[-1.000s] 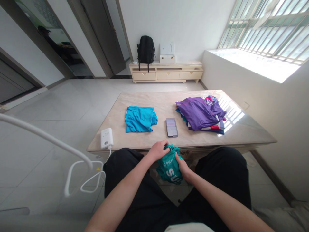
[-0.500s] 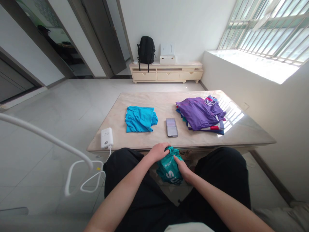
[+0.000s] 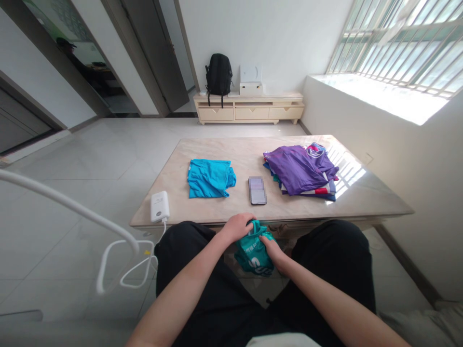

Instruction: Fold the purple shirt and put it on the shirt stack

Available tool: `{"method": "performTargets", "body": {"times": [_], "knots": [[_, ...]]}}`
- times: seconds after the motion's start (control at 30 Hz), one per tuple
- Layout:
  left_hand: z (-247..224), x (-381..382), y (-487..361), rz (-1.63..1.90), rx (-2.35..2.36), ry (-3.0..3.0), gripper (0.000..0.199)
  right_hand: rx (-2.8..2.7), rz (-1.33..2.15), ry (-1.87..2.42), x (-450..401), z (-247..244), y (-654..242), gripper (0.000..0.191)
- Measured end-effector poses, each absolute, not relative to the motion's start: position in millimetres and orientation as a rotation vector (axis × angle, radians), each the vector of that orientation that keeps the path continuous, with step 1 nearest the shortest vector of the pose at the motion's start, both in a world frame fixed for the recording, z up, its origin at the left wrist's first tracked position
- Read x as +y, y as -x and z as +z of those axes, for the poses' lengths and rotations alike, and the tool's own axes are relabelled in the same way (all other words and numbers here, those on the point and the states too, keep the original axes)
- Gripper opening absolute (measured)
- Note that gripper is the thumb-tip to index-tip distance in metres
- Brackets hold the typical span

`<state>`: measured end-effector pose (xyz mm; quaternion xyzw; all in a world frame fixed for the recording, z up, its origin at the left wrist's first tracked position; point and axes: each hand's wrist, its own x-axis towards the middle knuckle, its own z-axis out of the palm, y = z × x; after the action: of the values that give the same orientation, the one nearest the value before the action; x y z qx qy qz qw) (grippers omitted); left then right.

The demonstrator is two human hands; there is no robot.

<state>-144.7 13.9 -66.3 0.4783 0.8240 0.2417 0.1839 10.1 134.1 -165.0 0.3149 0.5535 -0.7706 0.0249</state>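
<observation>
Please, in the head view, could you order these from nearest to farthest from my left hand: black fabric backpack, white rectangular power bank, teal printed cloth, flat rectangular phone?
1. Teal cloth: held in the left hand.
2. Phone: just ahead, on the table.
3. Power bank: at the table's left edge.
4. Backpack: far ahead, on the low cabinet.

White walls (image 3: 275, 33), pale tiled floor (image 3: 90, 159), bright barred window (image 3: 401, 53), low cabinet (image 3: 251, 113)
</observation>
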Motion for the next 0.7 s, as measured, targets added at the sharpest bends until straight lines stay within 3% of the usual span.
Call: {"method": "performTargets", "body": {"times": [0.7], "knots": [[-69.3,13.4,145.8,0.605,2.318,-1.378,0.034,1.844,-2.302,-0.913,133.9,-160.9,-12.0,0.041]]}}
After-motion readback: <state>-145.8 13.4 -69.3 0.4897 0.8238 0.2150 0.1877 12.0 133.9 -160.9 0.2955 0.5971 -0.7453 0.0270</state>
